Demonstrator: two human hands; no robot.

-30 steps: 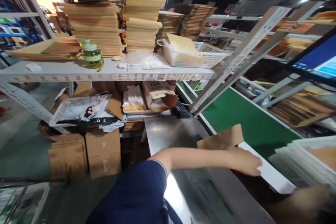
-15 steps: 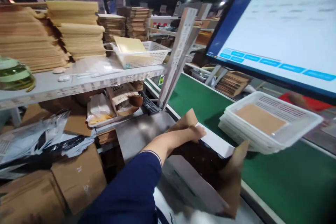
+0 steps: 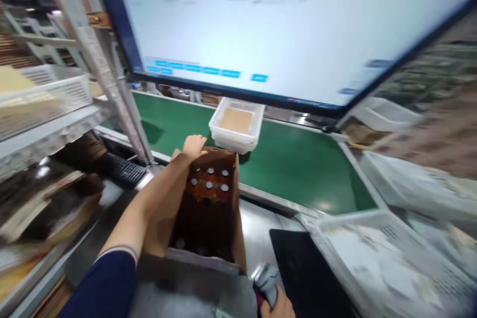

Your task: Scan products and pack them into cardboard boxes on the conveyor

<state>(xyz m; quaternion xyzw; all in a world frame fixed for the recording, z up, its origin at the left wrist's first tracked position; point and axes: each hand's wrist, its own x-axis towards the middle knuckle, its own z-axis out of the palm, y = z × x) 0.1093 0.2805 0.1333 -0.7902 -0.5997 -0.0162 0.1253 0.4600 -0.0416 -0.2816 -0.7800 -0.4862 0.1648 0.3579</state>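
Observation:
An open cardboard box stands on the metal bench below me. Inside it, several bottles with white caps and orange-red labels are grouped toward the far end; the near part is dark. My left hand reaches along the box's left side, its fingers bent over the far left rim. At the bottom edge, my right hand is wrapped around a grey handheld barcode scanner, close to the near right corner of the box.
A green conveyor belt runs behind the box, carrying stacked white baskets. A large monitor hangs overhead. Right of the box lies a black mat, then a white basket of papers. A keyboard and shelf post are left.
My view has swung right. The box now shows its bottles, and my left hand is at its far left rim, off the white piece. My right hand with the scanner has come into view.

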